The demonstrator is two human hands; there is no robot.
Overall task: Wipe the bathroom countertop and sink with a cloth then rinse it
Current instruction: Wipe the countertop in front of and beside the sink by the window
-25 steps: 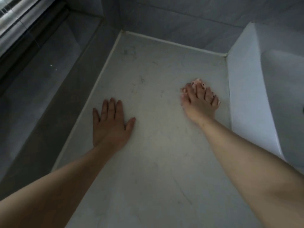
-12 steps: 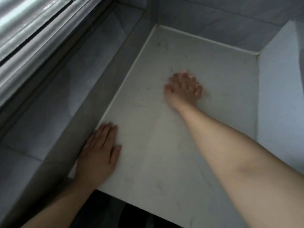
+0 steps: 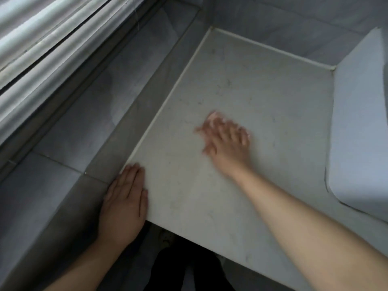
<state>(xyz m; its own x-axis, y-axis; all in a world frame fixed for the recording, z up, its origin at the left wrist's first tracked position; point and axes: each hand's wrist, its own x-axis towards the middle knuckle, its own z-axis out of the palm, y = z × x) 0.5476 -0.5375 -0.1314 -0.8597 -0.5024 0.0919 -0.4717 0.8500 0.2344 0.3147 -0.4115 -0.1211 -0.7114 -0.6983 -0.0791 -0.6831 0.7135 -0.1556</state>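
Note:
The pale marbled countertop [image 3: 262, 91] fills the middle of the head view. My right hand [image 3: 226, 143] lies on it with fingers spread, motion-blurred, pressing a small pinkish cloth [image 3: 212, 117] flat; only a bit of the cloth shows past the fingertips. At the counter's front left corner my left hand [image 3: 123, 204] rests flat, fingers together, holding nothing. The white outer wall of the sink [image 3: 357, 122] rises along the counter's right side; its basin is out of view.
A grey tiled ledge [image 3: 94, 101] runs along the counter's left side under a window frame [image 3: 42, 38]. Grey wall tiles [image 3: 283, 24] close off the back. Below the counter's front edge are dark legs and floor [image 3: 184, 269].
My right hand has slid the cloth from beside the sink wall leftward and nearer the front. My left hand moved back from mid-counter to the front left corner, then stayed.

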